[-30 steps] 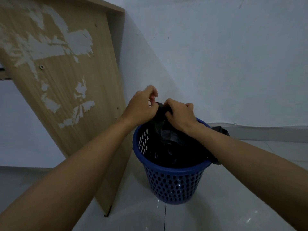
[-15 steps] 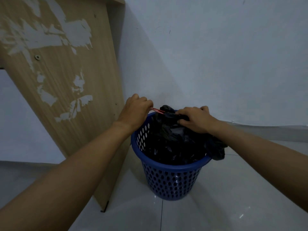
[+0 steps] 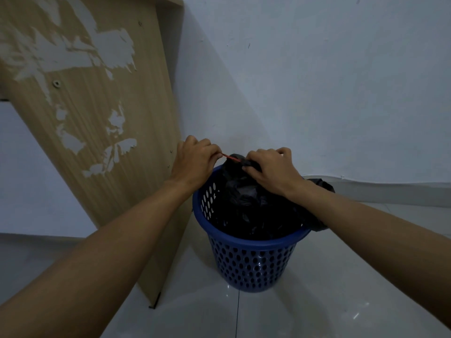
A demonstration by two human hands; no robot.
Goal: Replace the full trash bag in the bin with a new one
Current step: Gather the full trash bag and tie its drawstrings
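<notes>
Wall: pale, scuffed, dimly lit | Floor: glossy light tiles, small glints of light | Side panel: wood-grain furniture board at left, laminate peeled in pale patches, screw heads showing | Baseboard: pale strip along wall's foot, right

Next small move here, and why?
Probably pull the red tie leftward with the left hand to cinch the neck: it runs taut between the hands, the right hand grips the bag at its gathered top, and it sits in the bin, not yet lifted.
</notes>
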